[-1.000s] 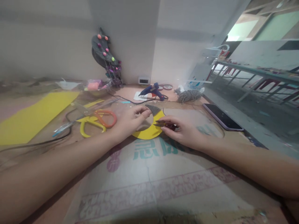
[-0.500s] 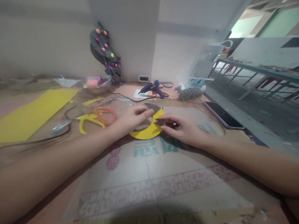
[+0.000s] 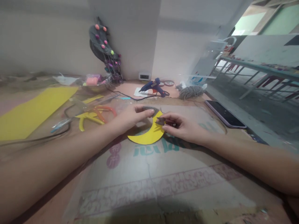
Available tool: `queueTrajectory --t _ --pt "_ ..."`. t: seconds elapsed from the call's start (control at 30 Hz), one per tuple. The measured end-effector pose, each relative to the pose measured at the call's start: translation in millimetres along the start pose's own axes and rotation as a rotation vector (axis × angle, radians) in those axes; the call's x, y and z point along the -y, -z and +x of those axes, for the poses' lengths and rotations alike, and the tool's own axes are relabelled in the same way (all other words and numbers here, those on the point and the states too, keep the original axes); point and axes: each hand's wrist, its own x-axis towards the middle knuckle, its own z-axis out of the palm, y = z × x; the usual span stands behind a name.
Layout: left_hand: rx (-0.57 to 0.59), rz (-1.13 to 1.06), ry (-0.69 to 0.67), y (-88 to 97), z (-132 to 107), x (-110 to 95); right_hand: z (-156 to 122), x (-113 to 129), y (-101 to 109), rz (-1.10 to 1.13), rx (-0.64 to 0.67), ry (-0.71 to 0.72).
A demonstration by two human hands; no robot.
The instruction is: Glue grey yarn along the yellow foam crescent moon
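Note:
A yellow crescent (image 3: 149, 137), with grey yarn (image 3: 150, 110) wrapped around its upper end, is held over the table. My left hand (image 3: 133, 117) is closed on that yarn-covered end, thumb on top and fingers behind. In my right hand (image 3: 178, 126), pinched between thumb and fingers, is a small dark tool with two pointed jaws (image 3: 160, 121). Its tips stand apart in front of the crescent's right edge; whether they touch it I cannot tell. The tool's grip is mostly hidden by my fingers.
Orange-handled scissors (image 3: 106, 113) and yellow-handled scissors (image 3: 90, 121) lie left, near a yellow sheet (image 3: 35, 112). Behind are a blue glue gun (image 3: 153, 86), grey yarn bundle (image 3: 191, 92) and decorated grey crescent (image 3: 99, 43). A phone (image 3: 225, 114) rests right. Printed plastic (image 3: 140, 186) covers the table.
The crescent's lower part has swung slightly downward and toward me, tilting in my left hand. My right hand and its tool have barely moved.

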Motion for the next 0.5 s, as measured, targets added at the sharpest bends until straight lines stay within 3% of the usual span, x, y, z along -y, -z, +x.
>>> queueTrajectory --t 0.5 --pt "0.024 -0.021 -0.011 -3.3 -0.6 1.1 4.8 0.0 1.7 0.154 -0.103 -0.027"
